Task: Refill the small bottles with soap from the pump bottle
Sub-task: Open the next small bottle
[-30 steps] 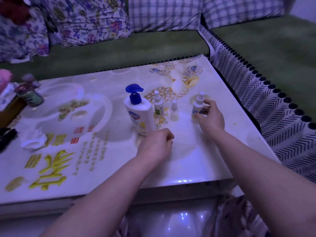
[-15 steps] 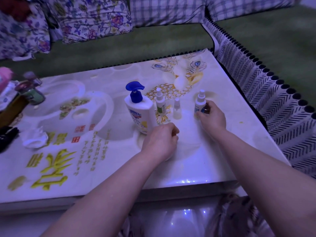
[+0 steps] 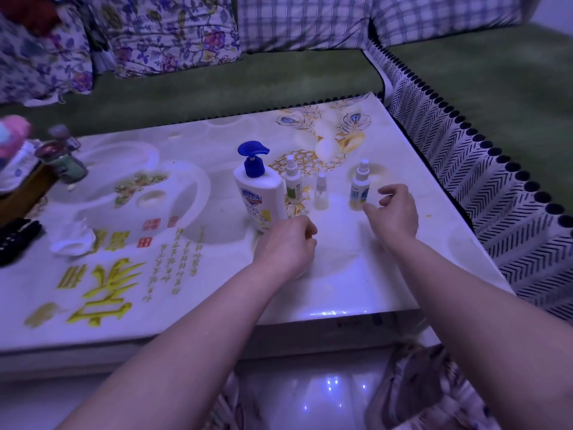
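Note:
A white pump bottle (image 3: pixel 259 197) with a blue pump head stands upright on the table (image 3: pixel 356 274). To its right stand three small spray bottles in a row: one with a green label (image 3: pixel 293 184), a tiny clear one (image 3: pixel 321 192) and one with a blue-yellow label (image 3: pixel 359 187). My right hand (image 3: pixel 393 212) hovers just right of the blue-yellow bottle with fingers loosely curled, apart from it and holding nothing. My left hand (image 3: pixel 286 245) lies curled on the table in front of the pump bottle, with nothing seen in it.
A crumpled white tissue (image 3: pixel 73 238) lies at the left. A dark jar (image 3: pixel 63 159) and pink items (image 3: pixel 14 135) stand at the far left edge, with a black object (image 3: pixel 17 240) below them. A green sofa (image 3: pixel 217 88) with cushions wraps the table's back and right sides.
My right hand has let go of the blue-yellow spray bottle and drawn slightly back to the right. My left hand has stayed in place.

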{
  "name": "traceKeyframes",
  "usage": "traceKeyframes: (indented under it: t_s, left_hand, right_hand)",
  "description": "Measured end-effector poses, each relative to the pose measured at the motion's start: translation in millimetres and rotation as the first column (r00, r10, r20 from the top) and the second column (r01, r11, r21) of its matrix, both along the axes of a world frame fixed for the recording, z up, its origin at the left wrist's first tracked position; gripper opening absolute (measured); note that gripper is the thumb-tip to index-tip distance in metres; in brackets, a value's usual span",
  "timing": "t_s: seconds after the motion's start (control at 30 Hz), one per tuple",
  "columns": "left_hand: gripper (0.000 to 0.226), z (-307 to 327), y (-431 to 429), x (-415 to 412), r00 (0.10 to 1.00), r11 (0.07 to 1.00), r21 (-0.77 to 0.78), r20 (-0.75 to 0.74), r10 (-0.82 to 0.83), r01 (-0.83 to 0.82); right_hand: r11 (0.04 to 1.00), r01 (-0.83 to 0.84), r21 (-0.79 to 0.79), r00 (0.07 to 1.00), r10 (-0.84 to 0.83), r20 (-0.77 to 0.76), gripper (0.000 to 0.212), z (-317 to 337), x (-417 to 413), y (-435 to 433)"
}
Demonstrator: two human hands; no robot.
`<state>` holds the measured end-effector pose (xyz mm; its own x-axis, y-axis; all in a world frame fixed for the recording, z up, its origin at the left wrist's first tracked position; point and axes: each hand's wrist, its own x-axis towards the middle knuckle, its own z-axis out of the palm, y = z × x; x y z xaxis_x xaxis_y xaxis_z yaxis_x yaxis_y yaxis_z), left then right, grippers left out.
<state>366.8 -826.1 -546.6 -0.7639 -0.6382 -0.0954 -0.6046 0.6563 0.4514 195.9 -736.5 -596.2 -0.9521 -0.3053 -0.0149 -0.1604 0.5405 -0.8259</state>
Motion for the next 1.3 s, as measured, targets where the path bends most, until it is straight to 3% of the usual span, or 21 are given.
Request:
traceKeyframes:
  t_s: [0.13, 0.37, 0.6, 0.8, 0.97, 1.1, 1.3]
  left_hand:
    - [0.022, -2.7, 0.9, 9.2, 1.000, 1.000, 0.030, 0.009, 0.008, -0.008]
    - [0.015, -14.6, -21.2, 32.3, 0.992, 0.995, 0.067, 0.106, 0.071, -0.079]
    - [0.015, -21.3, -44.1, 38.1, 0.986, 0.992, 0.087, 0.147, 0.082, -0.096]
    - [0.015, -24.7, -50.6, 35.8, 0.986, 0.991, 0.101, 0.148, 0.075, -0.091]
    - [0.017, -22.9, -52.8, 37.1, 0.989, 0.990, 0.106, 0.124, 0.082, -0.096]
    - [0.019, -20.0, -53.8, 36.2, 0.990, 0.991, 0.101, 0.119, 0.080, -0.092]
    - [0.033, -8.4, -42.6, 35.1, 0.997, 0.987, 0.147, 0.034, 0.067, -0.071]
  right_hand:
    - [0.991, -0.130, -0.042, 0.990, 0.132, 0.040, 0.019, 4.4, 16.1, -2.2]
    - [0.962, -0.248, -0.113, 0.961, 0.259, 0.093, 0.048, 9.4, 28.8, -38.6]
    - [0.968, -0.250, -0.016, 0.965, 0.250, 0.080, 0.064, 3.1, 22.1, -70.3]
    - [0.969, -0.244, 0.050, 0.968, 0.240, 0.075, 0.057, -3.9, 17.3, -84.9]
    - [0.977, -0.213, 0.021, 0.975, 0.211, 0.073, 0.040, -9.0, 19.6, -88.4]
    - [0.980, -0.193, -0.048, 0.974, 0.197, 0.112, 0.044, -6.5, 25.7, -79.3]
    - [0.966, -0.258, -0.009, 0.965, 0.258, 0.051, 0.040, 4.4, 41.9, -43.3]
